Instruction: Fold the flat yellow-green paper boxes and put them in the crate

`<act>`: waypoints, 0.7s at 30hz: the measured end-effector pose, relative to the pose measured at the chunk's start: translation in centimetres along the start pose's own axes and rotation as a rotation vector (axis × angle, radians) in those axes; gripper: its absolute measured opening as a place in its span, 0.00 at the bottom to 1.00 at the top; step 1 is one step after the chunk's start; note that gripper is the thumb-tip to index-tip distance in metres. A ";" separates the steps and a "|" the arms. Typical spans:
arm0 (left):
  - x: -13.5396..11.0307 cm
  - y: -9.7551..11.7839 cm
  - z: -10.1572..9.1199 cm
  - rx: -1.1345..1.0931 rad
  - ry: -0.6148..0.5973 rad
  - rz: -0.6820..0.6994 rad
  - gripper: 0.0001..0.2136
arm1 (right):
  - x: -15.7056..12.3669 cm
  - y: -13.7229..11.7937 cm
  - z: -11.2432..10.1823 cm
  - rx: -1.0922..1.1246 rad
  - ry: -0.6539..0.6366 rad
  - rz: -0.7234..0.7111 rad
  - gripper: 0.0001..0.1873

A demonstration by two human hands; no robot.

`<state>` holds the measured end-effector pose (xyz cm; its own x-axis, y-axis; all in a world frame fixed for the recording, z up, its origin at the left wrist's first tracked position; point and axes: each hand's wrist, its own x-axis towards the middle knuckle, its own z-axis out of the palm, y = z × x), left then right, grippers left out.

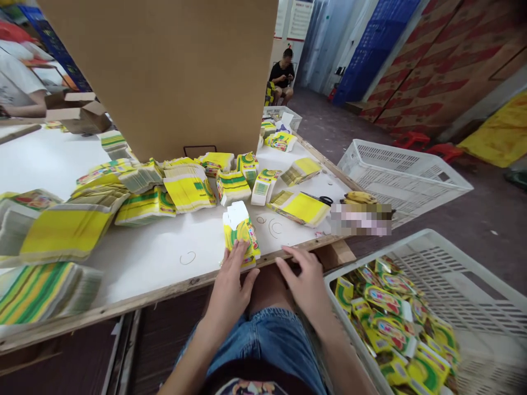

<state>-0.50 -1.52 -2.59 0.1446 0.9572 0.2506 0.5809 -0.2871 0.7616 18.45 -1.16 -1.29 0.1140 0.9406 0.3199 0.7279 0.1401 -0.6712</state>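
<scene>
At the table's front edge, my left hand (231, 282) lies with its fingers stretched over a yellow carton (239, 233) that has white flaps at its far end. The fingertips touch the carton's top face, and the thumb stands apart. My right hand (307, 280) is just right of it, above the table edge, with the fingers spread and nothing in them. Behind the carton are bundles of flat yellow cartons, among them a striped bundle (233, 187) and a white-sided one (264, 186). A flat yellow bundle (300, 207) lies to the right.
Beside me on the right, a white crate (428, 241) holds many yellow packs (391, 323). Another white crate (405, 164) stands behind it. Black scissors (326, 201) and bananas (359, 198) lie near the table corner. A big cardboard box (173, 71) rises at the back. A person (282, 77) sits far off.
</scene>
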 end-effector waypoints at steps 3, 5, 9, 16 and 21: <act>-0.1 -0.1 -0.1 -0.027 -0.032 -0.030 0.26 | 0.9 -2.5 4.7 0.076 -0.049 0.017 0.13; -0.1 -0.2 -0.3 -0.042 -0.041 -0.049 0.26 | 1.3 -3.4 6.1 0.111 -0.042 0.034 0.11; -0.2 0.2 -0.5 -0.138 0.006 -0.055 0.24 | 1.4 -3.9 5.9 0.275 0.037 0.135 0.05; 0.3 1.8 -1.5 -0.925 0.242 -0.269 0.23 | 0.3 -4.0 2.8 1.033 -0.131 0.452 0.18; 0.4 2.1 -0.9 -1.362 -0.102 -0.389 0.25 | -1.1 -4.1 2.3 1.192 -0.245 0.572 0.19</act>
<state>0.06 -1.74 -0.39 0.2473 0.9633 -0.1042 -0.6089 0.2382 0.7567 13.81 -2.09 -0.48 -0.0122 0.9702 -0.2421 -0.4234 -0.2243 -0.8777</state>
